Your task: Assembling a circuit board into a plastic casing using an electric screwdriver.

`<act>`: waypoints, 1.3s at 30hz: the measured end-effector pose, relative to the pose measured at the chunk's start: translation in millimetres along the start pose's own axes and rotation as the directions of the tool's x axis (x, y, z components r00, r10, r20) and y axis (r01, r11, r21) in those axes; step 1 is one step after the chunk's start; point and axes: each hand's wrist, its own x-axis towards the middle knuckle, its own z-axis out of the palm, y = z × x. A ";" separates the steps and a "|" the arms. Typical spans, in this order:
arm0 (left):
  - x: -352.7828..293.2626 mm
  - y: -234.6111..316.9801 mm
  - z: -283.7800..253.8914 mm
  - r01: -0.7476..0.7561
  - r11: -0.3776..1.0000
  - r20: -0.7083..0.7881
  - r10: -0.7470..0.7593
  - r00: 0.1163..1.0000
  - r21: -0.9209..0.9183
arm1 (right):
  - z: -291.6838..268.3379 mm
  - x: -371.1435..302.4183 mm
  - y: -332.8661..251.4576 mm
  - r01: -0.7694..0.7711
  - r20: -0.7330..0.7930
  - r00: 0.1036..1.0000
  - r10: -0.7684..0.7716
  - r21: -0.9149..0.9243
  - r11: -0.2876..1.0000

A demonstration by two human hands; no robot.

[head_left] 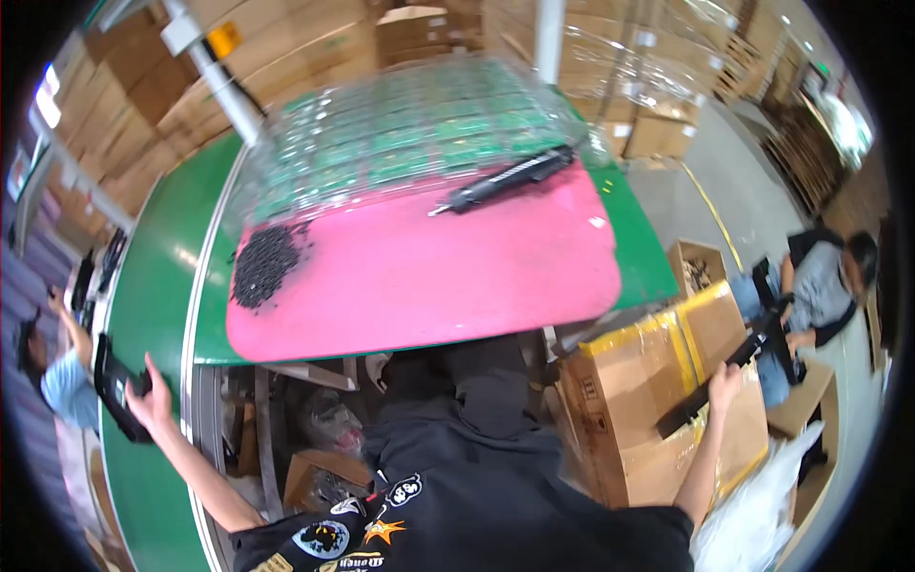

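Note:
At the far left, my left hand (151, 402) is at the near edge of a long black plastic part (116, 396) over the green belt. One finger points up, and a piece of the part lies between it and the other digits. My right hand (726, 386) is out to the right, closed around a long, narrow black bar (684, 416), which slants above a taped cardboard box (634, 405). Between my arms lies a pink mat (429, 276). It carries a heap of small black screws (267, 265) and a black electric screwdriver (510, 181).
Clear plastic trays (410, 124) are stacked behind the mat on the green table (634, 229). The green belt (162, 296) runs along the left. A person (827, 286) sits at the right, another (67, 372) at the far left. Open boxes (324, 477) stand below the table.

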 end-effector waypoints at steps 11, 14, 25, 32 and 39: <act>-155.6 -280.5 200.8 -0.525 0.169 0.513 -0.585 0.628 0.834 | -40.1 -35.2 -267.7 0.701 -0.021 0.697 -0.716 0.231 0.675; -177.7 -343.4 207.5 -0.740 0.069 0.527 -0.746 0.407 0.669 | -42.2 -37.1 -332.2 0.938 0.128 0.250 -0.960 0.215 0.273; -117.7 -370.8 161.7 -0.992 0.027 0.540 -0.841 0.045 0.126 | 14.0 -69.9 -629.2 0.700 0.374 -0.319 -0.871 0.712 0.049; -113.9 -374.6 156.5 -0.998 -0.007 0.594 -0.804 -0.028 -0.057 | 164.8 -121.7 -852.2 0.765 0.087 -0.290 -0.953 0.619 -0.177; -108.0 -366.3 170.1 -0.905 -0.306 0.634 -0.645 0.426 0.297 | 300.2 -151.4 -1015.9 0.936 0.242 0.087 -0.966 0.314 0.163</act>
